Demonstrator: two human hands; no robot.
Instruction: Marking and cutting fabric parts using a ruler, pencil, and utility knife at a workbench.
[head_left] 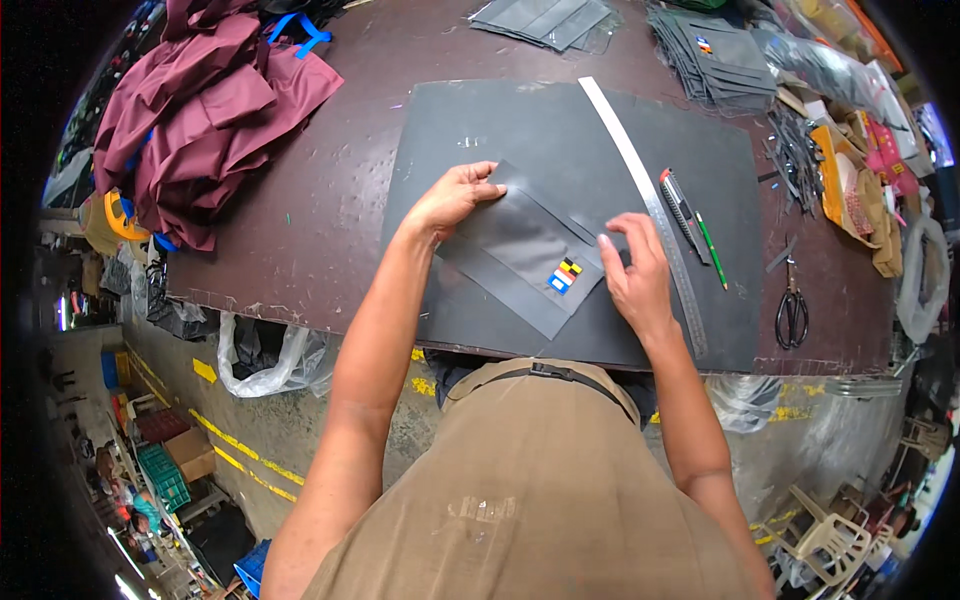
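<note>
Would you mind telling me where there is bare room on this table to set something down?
The brown table is bare between the maroon cloth and the dark mat. The mat's far part, left of the ruler, is free too. The right end is crowded: scissors, stacked grey pieces, clutter.

A cutting mat (480, 120) lies on the worktop (330, 210), at its near edge. On the mat lies a fabric panel (515, 250) – the left hand (455, 195) rests on its far left corner, the right hand (635, 280) on its right side. Right of the panel a metal ruler (640, 190) runs from far to near; beside it lie a utility knife (683, 212) and a pencil (712, 250). Further right, off the mat, lie scissors (792, 310). A heap of cloth (200, 110) sits at the far left, a stack of panels (715, 60) at the far right.
</note>
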